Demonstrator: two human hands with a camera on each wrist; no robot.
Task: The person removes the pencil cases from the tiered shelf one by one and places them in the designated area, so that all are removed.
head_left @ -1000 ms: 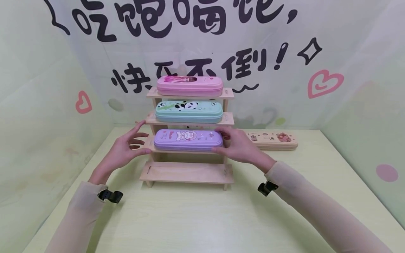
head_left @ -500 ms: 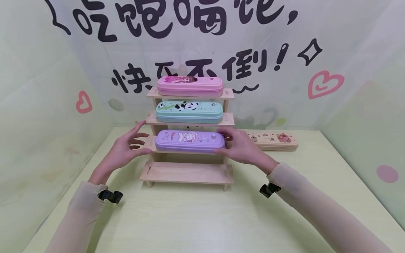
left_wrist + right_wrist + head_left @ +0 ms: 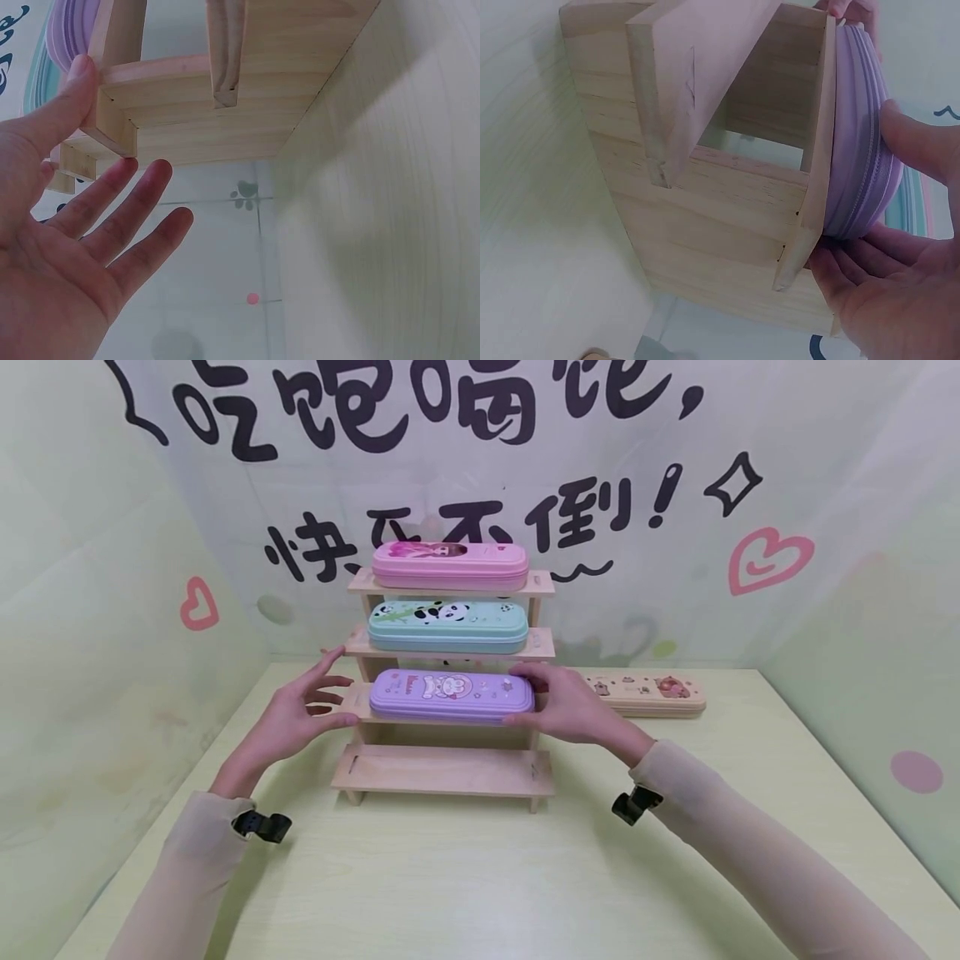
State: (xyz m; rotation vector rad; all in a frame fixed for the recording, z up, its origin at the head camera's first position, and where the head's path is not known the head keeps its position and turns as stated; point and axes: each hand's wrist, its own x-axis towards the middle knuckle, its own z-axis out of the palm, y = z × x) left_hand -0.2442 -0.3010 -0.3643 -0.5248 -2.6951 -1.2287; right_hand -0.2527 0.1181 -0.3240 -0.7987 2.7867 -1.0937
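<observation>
A purple pencil case [image 3: 450, 695] with a cartoon bunny lies on the second shelf from the bottom of a wooden stepped rack [image 3: 442, 770]. My right hand [image 3: 573, 703] grips its right end, thumb on the front side and fingers behind. In the right wrist view the zipped edge of the case shows between thumb and fingers. On the rack's left side, my left hand [image 3: 296, 710] touches the shelf ends with thumb and index fingertip. Its other fingers reach out straight, as the left wrist view shows. A mint panda pencil case [image 3: 448, 627] and a pink pencil case [image 3: 450, 566] occupy the upper shelves.
A beige pencil case [image 3: 648, 693] lies on the table [image 3: 480, 877] to the right of the rack, partly behind my right hand. A printed cloth [image 3: 660, 585] with large black characters forms the back wall.
The purple pencil case has shifted slightly to the right and forward, with my right hand on its end. The left hand stays in place at the rack.
</observation>
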